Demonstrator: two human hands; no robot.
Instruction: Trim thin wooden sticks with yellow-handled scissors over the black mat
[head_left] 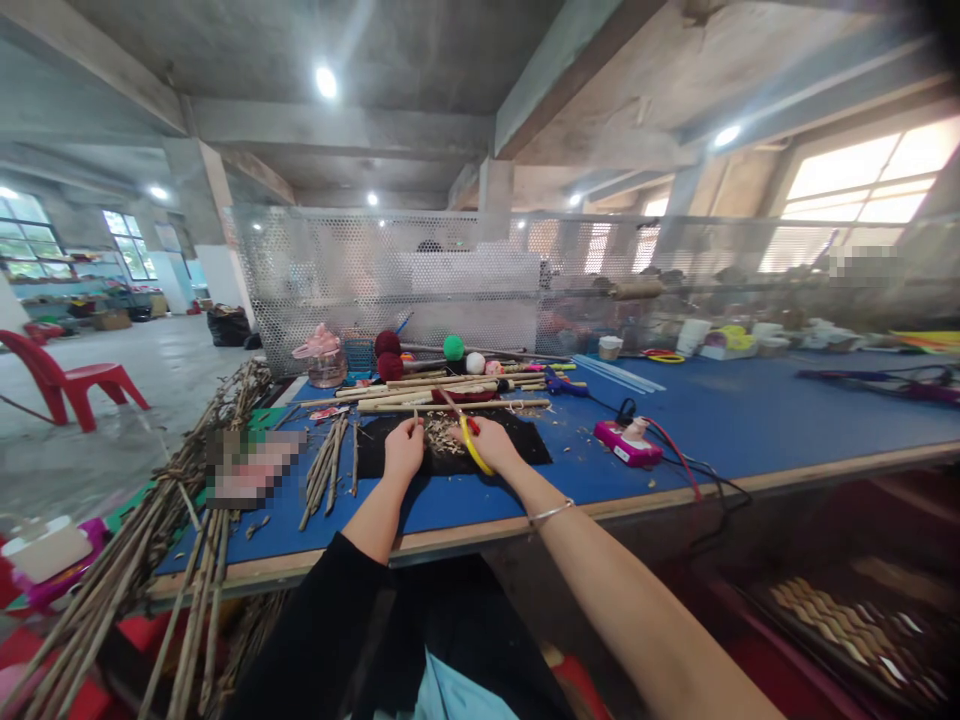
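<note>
My left hand (pixel 403 450) pinches a thin stick (pixel 417 421) over the black mat (pixel 525 447). My right hand (pixel 493 445) is closed on yellow-handled scissors (pixel 471 443). The stick looks light, stiff and probably brittle, so I'd hold it near the blades.

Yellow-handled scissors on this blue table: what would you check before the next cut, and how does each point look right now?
1. Grip on the yellow-handled scissors: ok, the right hand is closed around the handle.
2. What the left hand pinches: cannot tell, too small to make out.
3. Left fingers clear of the blades: cannot tell, the blades are blurred and the hands are close together.
4. Work kept over the black cloth mat: ok, both hands are above it, with pale wood shavings lying on it.
5. Pink box-shaped device and its red and black cable away from the hands: ok, both lie right of the mat.
</note>
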